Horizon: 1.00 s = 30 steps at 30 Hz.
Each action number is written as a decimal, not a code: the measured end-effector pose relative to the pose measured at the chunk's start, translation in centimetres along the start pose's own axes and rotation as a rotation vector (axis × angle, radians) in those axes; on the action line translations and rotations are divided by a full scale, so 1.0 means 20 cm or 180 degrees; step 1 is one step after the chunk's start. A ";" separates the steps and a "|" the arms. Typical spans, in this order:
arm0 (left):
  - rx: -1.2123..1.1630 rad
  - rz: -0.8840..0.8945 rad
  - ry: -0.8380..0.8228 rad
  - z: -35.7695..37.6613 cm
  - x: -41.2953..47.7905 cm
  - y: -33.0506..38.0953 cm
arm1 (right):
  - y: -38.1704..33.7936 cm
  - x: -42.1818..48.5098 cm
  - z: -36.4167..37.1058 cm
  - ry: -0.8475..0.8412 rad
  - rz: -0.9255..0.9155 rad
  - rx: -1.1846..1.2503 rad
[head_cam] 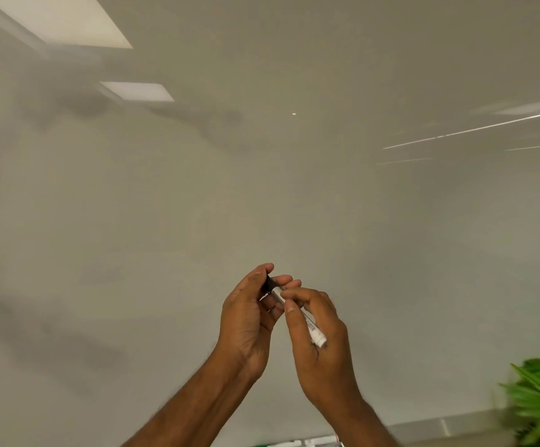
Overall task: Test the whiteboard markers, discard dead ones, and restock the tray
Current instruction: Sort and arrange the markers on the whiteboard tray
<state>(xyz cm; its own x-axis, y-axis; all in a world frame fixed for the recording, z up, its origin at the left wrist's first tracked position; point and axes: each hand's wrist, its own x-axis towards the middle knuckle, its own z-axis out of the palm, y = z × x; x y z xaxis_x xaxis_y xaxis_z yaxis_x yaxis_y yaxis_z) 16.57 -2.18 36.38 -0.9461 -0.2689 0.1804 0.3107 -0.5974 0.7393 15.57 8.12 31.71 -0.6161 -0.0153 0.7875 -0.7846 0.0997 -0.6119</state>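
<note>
both hands hold one marker before the whiteboard. left hand fingers pinch its black cap. right hand fingers grip the white barrel.

Here's the wide white whiteboard, glossy and smooth, mirroring ceiling lights. The slim white marker looks like smooth plastic, its black cap matt. Along the whiteboard's bottom edge, a grey ledge, dull metallic.

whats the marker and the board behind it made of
Marker: likely plastic, smooth white barrel with a printed barcode, black cap. Board: glossy white sheet, probably coated metal or melamine; it mirrors ceiling lights, so which one cannot be told.
</note>
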 end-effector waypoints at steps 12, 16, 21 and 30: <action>0.0700 -0.0410 -0.0166 0.08 -0.12 -0.59 | 0.15 -0.36 -0.53 0.0106 0.0783 0.0047; 0.1165 -0.0314 -0.0358 0.01 -0.12 -0.80 | 0.29 -0.47 -0.63 0.0191 0.0955 -0.0608; 0.2096 -0.0036 -0.0664 -0.16 -0.14 -1.11 | 0.50 -0.69 -0.71 -0.0065 0.1358 -0.1893; 0.4346 0.0725 -0.1700 -0.53 -0.23 -1.63 | 0.89 -1.22 -0.92 0.0033 0.2069 -0.3136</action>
<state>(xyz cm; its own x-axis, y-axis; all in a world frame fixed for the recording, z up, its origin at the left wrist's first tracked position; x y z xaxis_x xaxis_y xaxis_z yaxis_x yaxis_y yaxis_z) 11.71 10.45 4.56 -0.9047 0.2265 0.3609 0.4158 0.6542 0.6318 17.94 28.55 2.98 -0.8761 0.3292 0.3523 0.0710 0.8108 -0.5810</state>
